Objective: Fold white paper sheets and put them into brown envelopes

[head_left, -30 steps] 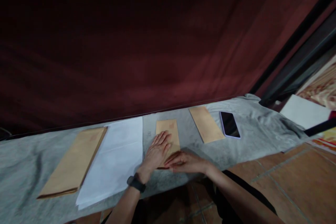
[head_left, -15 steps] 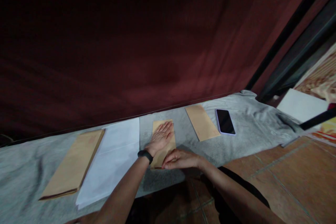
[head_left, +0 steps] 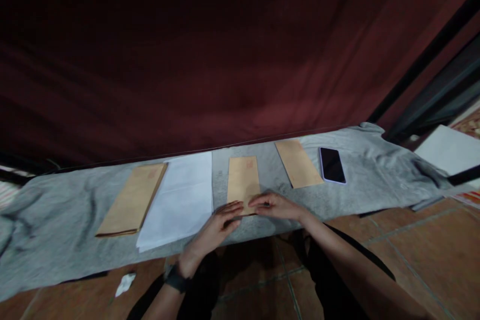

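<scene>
A brown paper envelope [head_left: 243, 177] with a small reddish print at its far right corner lies flat in front of me. My left hand [head_left: 219, 225], a dark watch on its wrist, is at the envelope's near left corner, fingers on top and thumb by the near edge. Opposite it, my right hand [head_left: 277, 206] has bent fingers pressed to the near right corner, with the thumb partly hidden. A second brown envelope [head_left: 299, 164] lies apart to the right.
Left of me are a stack of white paper sheets [head_left: 180, 200] and a pile of brown envelopes [head_left: 131, 202]. A phone [head_left: 332, 165] lies at the right on the grey cloth [head_left: 375, 175]. Behind hangs a dark red curtain [head_left: 240, 75]. A crumpled white scrap [head_left: 125, 284] is on the tiled floor.
My left hand, which was flat along the envelope's top, has drawn back to its near edge. My right hand stays by the near right corner. The view has shifted a little.
</scene>
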Demonstrator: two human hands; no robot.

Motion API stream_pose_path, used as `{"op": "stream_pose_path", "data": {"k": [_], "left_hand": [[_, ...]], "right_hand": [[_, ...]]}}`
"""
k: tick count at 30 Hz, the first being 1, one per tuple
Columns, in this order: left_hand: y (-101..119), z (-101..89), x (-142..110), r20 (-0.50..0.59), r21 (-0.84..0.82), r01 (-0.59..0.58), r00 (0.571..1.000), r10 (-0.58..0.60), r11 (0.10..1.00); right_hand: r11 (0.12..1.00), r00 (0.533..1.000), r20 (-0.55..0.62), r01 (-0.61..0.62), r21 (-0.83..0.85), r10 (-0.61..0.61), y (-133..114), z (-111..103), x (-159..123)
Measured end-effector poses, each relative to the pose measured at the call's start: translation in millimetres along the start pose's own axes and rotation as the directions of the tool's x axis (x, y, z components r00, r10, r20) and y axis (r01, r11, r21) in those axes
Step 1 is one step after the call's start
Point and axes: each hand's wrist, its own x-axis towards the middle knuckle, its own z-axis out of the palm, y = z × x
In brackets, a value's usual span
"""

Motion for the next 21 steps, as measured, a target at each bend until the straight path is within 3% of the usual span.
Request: {"op": "stream_pose_path", "data": {"k": [5, 15, 18, 21], "left_hand": [[-7.3, -1.0, 12.9, -0.119, -0.008, -0.025, 0.993, 0.024, 1.0], [-7.9, -3.1, 23.6, -0.163, -0.113, -0.004, 0.986, -0.014, 0.994], [-3.9, -2.2, 23.5, -0.162, -0.12, -0.002, 0.987, -0.018, 0.993], [-3.6, 0.4, 22.3, -0.202, -0.071, 0.019, 0.979, -0.033, 0.997]], "right_hand": [[0.956, 0.991, -0.051, 0.105, -0.273, -0.124, -8.8, 7.6, -6.1], [0.824, 0.991, -0.127, -0.032, -0.565, -0.049, -16.4, 23.7, 0.3], [0.756, 0.984, -0.16, -0.046, -0.654, -0.079, -23.8, 39.5, -3.2], [0.721, 0.976, -0.132, 0.035, -0.692, -0.175, -27.1, 68.9, -9.8]]}}
